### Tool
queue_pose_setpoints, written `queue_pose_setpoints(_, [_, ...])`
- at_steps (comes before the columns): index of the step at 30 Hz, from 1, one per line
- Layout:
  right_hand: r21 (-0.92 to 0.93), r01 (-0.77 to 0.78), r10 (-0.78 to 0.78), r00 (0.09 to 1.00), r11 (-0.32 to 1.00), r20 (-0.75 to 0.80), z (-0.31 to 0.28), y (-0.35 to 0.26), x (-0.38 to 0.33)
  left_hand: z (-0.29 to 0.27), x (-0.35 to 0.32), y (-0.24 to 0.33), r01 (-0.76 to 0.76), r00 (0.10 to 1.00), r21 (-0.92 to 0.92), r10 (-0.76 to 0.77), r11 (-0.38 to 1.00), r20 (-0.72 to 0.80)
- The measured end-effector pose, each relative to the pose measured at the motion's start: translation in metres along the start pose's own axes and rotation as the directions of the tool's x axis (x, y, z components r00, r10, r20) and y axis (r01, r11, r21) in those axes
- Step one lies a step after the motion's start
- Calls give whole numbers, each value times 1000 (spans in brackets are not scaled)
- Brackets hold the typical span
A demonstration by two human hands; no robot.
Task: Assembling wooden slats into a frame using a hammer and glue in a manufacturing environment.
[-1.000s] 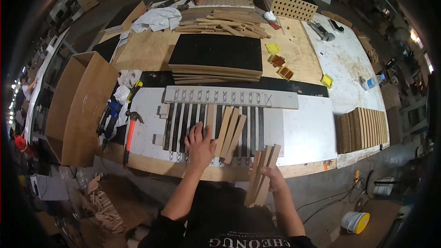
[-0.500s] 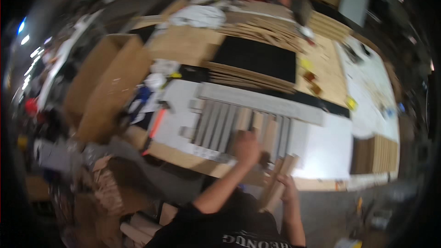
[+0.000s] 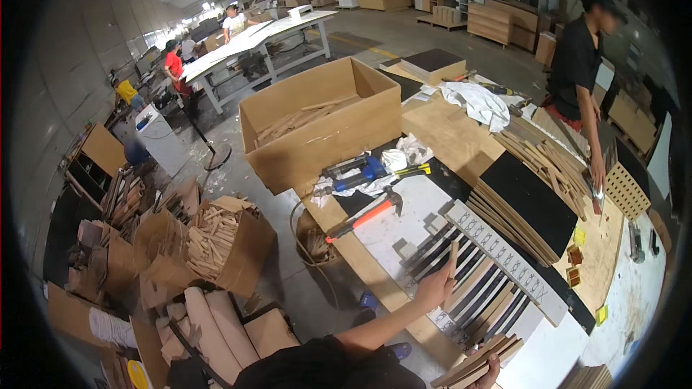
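Now left hand (image 3: 434, 289): fingers pinch one wooden strip (image 3: 453, 256)
Right hand (image 3: 491, 374): fingers clasp strip bundle (image 3: 477, 361), five o'clock from left

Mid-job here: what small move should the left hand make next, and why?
Probably lower the wooden strip in the left hand alongside the loose strips lying beside the pale marked board. It slants differently from those, so it seems not yet laid down, and the right hand holds a bundle of more strips.
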State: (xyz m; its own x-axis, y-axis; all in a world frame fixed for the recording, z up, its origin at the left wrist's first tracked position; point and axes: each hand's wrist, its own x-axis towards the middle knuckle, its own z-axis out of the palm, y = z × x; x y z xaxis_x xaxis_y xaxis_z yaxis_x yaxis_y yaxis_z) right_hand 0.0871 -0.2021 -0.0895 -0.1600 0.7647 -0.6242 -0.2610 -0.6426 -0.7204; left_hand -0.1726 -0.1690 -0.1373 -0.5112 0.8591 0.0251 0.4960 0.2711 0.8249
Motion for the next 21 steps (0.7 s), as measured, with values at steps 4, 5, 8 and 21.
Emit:
queue_pose_setpoints(4, [-30, -20, 19, 1000, 999, -10, 0, -4, 2, 8, 4, -20, -238, 966, 104, 247, 966, -77])
queue_pose_setpoints(5, [-20, -17, 17, 1000, 1000, -3, -1, -3, 4, 6, 5, -18, -237, 967, 102, 245, 966, -73])
queue_pose_setpoints(8, [12, -11, 10, 1000, 1000, 21, -7, 0, 5, 1, 5, -14, -190, 982, 151, 187, 970, 37])
queue_pose_setpoints(21, [238, -2, -47, 978, 971, 201, -14, 0, 11, 5, 5, -13, -339, 921, 541, 388, 770, 25])
